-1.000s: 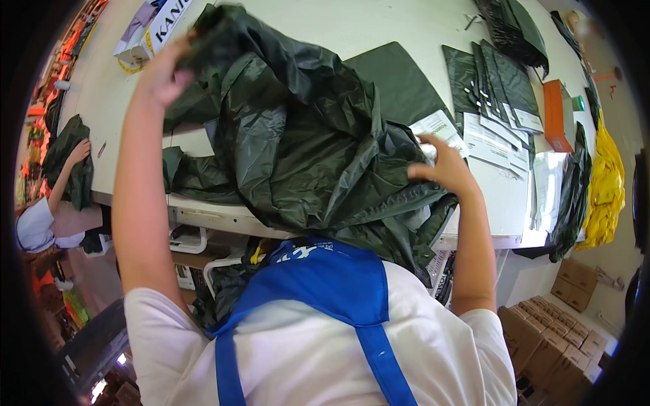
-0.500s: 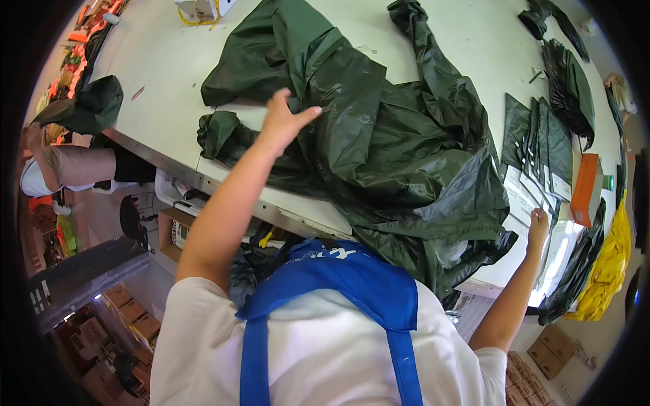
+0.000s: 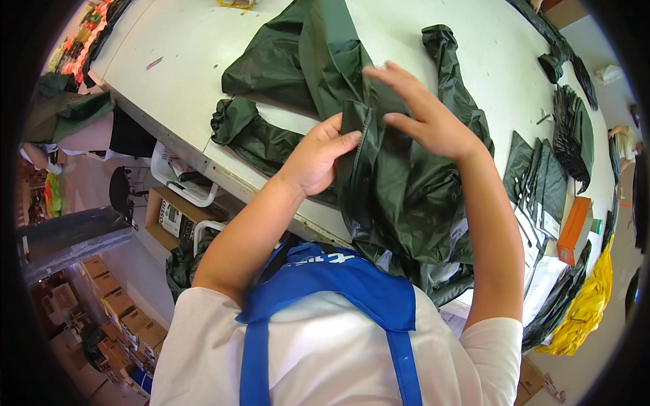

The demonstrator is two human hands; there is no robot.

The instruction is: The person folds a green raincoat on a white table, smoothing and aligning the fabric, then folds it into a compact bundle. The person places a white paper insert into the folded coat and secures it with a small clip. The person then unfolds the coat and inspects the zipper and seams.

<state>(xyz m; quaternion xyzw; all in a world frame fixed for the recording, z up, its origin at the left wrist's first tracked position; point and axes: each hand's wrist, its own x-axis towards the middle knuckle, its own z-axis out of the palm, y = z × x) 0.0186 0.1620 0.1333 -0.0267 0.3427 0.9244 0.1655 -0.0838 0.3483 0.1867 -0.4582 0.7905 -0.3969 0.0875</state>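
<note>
A dark green rain jacket (image 3: 413, 210) with a shiny surface lies crumpled across the table in front of me. My left hand (image 3: 315, 159) pinches the jacket's front edge between thumb and fingers, lifting a strip with a zipper (image 3: 365, 132) along it. Just right of that strip, my right hand (image 3: 433, 122) is open over the jacket, fingers stretched and thumb apart. Its fingertips are close to the fabric; whether they touch it I cannot tell. One sleeve (image 3: 254, 128) with a gathered cuff lies to the left, another (image 3: 447, 74) reaches toward the far side.
Folded green pieces with white tags (image 3: 535, 176) lie on the table (image 3: 176, 88) at right, beside an orange box (image 3: 574, 230). Yellow fabric (image 3: 586, 304) hangs past the right edge. A white basket (image 3: 183, 179) and a cardboard box (image 3: 166, 213) stand below the left edge. Another person handles green fabric at far left.
My right hand has come from the tagged pieces at right to over the jacket. My left hand has moved down and right and taken hold of the zipper edge.
</note>
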